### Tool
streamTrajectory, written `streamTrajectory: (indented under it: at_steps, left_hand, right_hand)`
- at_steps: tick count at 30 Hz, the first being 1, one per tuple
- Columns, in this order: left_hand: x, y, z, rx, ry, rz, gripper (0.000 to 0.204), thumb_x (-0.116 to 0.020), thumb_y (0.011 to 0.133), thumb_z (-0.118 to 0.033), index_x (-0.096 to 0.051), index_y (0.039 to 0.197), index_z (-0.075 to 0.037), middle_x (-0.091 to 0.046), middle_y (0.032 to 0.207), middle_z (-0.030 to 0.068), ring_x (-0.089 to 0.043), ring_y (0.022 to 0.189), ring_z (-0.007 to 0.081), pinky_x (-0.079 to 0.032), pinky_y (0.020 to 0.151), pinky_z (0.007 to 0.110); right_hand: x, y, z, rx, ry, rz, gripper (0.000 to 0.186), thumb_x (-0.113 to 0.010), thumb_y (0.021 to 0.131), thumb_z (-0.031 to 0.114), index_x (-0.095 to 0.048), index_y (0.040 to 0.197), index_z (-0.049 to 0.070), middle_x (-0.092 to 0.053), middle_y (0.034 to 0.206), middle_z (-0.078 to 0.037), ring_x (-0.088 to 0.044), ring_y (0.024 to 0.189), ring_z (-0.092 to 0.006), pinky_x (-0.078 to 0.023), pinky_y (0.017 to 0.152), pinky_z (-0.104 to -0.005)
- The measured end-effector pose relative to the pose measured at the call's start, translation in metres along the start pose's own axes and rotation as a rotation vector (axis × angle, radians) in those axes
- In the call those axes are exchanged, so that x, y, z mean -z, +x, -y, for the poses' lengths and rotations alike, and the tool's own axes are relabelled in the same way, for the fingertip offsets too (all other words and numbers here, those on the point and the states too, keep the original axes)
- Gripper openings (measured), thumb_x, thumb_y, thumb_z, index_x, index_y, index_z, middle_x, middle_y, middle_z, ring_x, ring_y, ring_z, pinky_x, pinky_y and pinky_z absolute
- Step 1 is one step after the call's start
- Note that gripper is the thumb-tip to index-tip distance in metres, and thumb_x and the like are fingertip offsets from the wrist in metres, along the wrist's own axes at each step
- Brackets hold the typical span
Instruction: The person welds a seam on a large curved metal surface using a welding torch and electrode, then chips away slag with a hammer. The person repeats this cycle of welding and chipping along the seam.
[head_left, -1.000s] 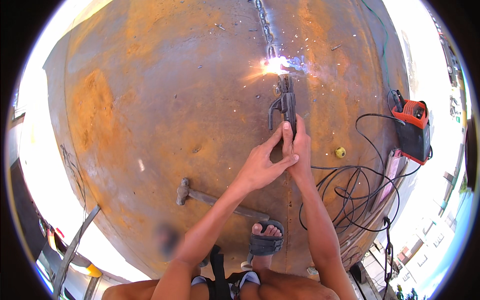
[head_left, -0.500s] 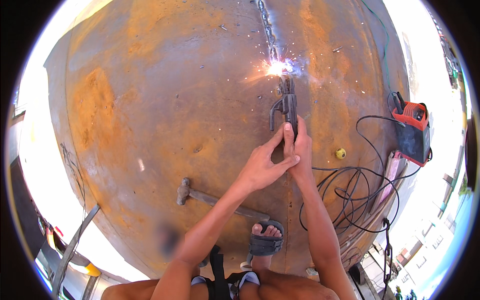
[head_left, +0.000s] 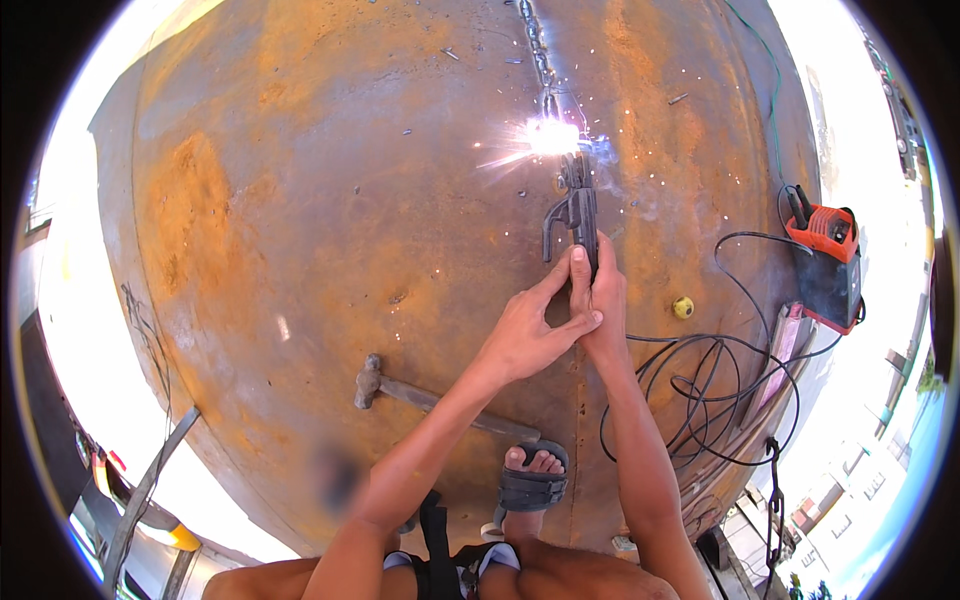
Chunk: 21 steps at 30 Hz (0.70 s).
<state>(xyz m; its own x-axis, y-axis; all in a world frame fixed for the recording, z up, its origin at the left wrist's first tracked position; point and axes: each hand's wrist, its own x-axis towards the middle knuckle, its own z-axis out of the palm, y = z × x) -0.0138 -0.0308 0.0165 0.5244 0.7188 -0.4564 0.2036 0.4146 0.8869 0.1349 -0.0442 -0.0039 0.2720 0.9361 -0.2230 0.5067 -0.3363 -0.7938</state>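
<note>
My right hand [head_left: 606, 290] is closed round the handle of a black electrode holder [head_left: 581, 212], thumb lying along it. My left hand [head_left: 527, 330] clasps my right hand from the left, its thumb across the base of the right thumb and its index finger reaching toward the handle. Just beyond the holder's jaws burns a bright white arc [head_left: 553, 137] that throws sparks and hides the electrode's tip. From there a bumpy weld bead [head_left: 538, 58] runs away along a seam in the rusty steel plate [head_left: 280, 200].
A hammer [head_left: 368, 382] lies near my sandalled foot [head_left: 534, 480]. To the right are a yellow ball-like object [head_left: 683, 307], coiled black cable [head_left: 700, 400] and a red-and-black welding machine [head_left: 828, 260]. A chain [head_left: 775, 510] hangs at the lower right.
The arc glare looks larger and whiter, and the sparks have a different spread. My hands and the holder have shifted very slightly right, with the same grip.
</note>
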Motion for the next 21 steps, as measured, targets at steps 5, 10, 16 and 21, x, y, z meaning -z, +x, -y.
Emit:
streamTrajectory:
  at_steps: [5,10,16,21]
  left_hand:
    - [-0.0004,-0.0001,-0.0004,-0.003,0.006,-0.002,0.097,-0.080,0.097,-0.044,-0.033,0.170,-0.001,-0.048,0.167,0.0271,-0.044,0.156,0.0417,-0.037,0.127,0.048]
    - [0.0003,0.0005,0.0007,-0.028,0.020,-0.016,0.097,-0.081,0.096,-0.044,-0.033,0.169,0.000,-0.049,0.165,0.0278,-0.045,0.155,0.0422,-0.037,0.127,0.048]
    - [-0.0002,-0.0002,0.0019,-0.034,0.015,-0.018,0.096,-0.081,0.096,-0.043,-0.035,0.168,0.000,-0.050,0.164,0.0277,-0.046,0.155,0.0419,-0.038,0.126,0.048]
    - [-0.0005,0.0000,0.0023,-0.012,0.016,-0.009,0.097,-0.081,0.096,-0.044,-0.034,0.169,-0.001,-0.049,0.165,0.0273,-0.045,0.156,0.0419,-0.036,0.127,0.048]
  right_hand:
    - [0.0014,-0.0002,0.0035,-0.040,-0.015,0.011,0.047,-0.052,0.116,0.034,-0.053,0.145,-0.003,-0.073,0.093,-0.028,-0.074,0.085,-0.0498,-0.055,0.071,-0.0517]
    - [0.0020,0.0000,0.0071,-0.016,-0.002,0.006,0.047,-0.052,0.116,0.034,-0.053,0.144,-0.003,-0.073,0.092,-0.028,-0.074,0.085,-0.0499,-0.055,0.071,-0.0520]
    - [0.0042,-0.0003,0.0092,-0.044,-0.014,0.020,0.047,-0.053,0.116,0.034,-0.054,0.143,-0.004,-0.072,0.093,-0.030,-0.073,0.083,-0.0495,-0.055,0.071,-0.0507]
    - [0.0006,-0.0016,0.0039,-0.009,0.010,-0.016,0.048,-0.053,0.116,0.036,-0.054,0.143,-0.003,-0.073,0.093,-0.029,-0.073,0.084,-0.0506,-0.055,0.071,-0.0519]
